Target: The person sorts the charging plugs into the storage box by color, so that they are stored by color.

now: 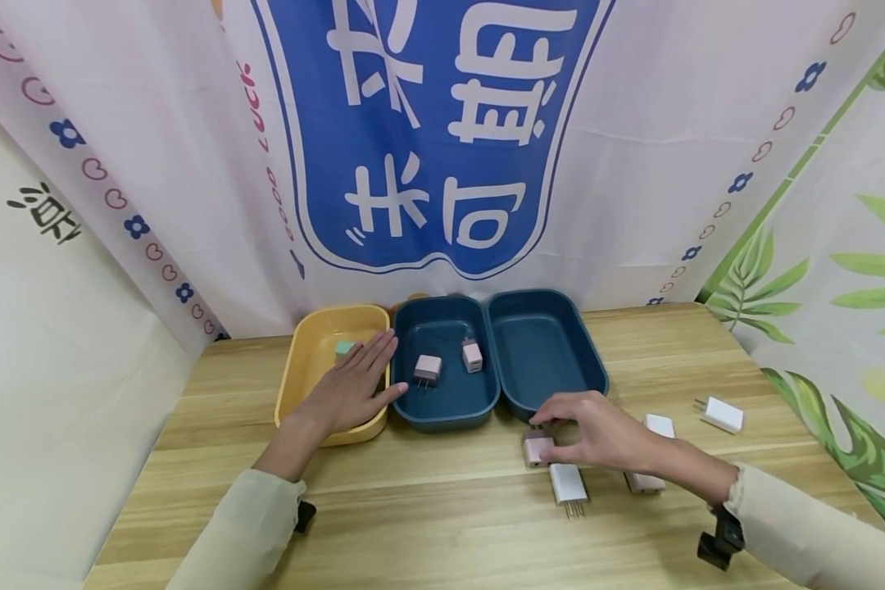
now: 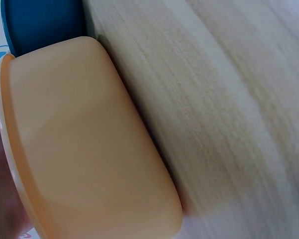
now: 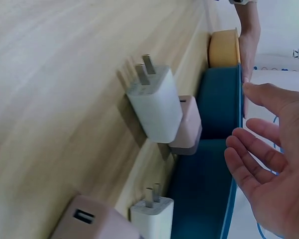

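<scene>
One green block (image 1: 343, 349) partly behind left hand (image 1: 345, 395)

The yellow box (image 2: 89, 144) fills the view from 7 to 10 o'clock, its outer wall facing the camera and its rim along 9. Beyond that rim, at 8, shows a blurred part of the left hand (image 2: 1, 194). The blue box (image 2: 45, 25) appears at 10 to 11, the table's (image 2: 214, 99) pale grain from 12 to 5.
</scene>
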Demonstrator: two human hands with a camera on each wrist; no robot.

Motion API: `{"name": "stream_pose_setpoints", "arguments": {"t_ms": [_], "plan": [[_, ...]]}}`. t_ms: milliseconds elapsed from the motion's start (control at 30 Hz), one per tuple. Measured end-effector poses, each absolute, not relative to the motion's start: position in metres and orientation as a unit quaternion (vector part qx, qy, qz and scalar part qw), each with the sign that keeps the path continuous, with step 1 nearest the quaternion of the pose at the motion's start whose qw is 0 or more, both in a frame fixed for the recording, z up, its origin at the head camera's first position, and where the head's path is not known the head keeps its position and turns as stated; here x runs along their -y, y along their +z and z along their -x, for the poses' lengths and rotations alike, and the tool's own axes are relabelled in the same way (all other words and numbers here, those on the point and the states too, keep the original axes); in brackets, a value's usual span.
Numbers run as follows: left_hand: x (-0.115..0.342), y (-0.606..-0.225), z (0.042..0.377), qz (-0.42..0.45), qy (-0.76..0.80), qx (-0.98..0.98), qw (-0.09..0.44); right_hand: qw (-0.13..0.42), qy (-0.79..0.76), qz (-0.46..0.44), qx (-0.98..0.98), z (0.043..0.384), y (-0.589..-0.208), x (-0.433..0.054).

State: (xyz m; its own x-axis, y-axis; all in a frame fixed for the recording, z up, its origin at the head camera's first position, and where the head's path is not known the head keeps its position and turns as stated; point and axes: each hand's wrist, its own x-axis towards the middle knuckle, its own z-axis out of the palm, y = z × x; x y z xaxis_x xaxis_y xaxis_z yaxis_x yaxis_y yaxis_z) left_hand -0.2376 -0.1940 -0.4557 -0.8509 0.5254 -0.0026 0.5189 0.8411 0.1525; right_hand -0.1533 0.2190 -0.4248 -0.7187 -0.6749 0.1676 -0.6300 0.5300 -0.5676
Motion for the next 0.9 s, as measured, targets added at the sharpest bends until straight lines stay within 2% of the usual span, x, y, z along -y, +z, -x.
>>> {"name": "stream_pose_setpoints", "arguments": {"t_ms": [233, 533, 900], "plan": [[0.194, -0.456, 0.238, -0.273, 0.073, -0.959, 0.023, 0.014, -0.293, 0.377, -0.878, 0.149, -0.434, -0.220], [0.194, -0.457, 0.238, -0.271, 0.074, -0.960, 0.023, -0.055, -0.248, 0.381, -0.889, 0.143, -0.446, -0.220], [0.195, -0.458, 0.239, -0.270, 0.078, -0.959, 0.024, -0.066, -0.228, 0.330, -0.914, 0.137, -0.460, -0.216]]}}
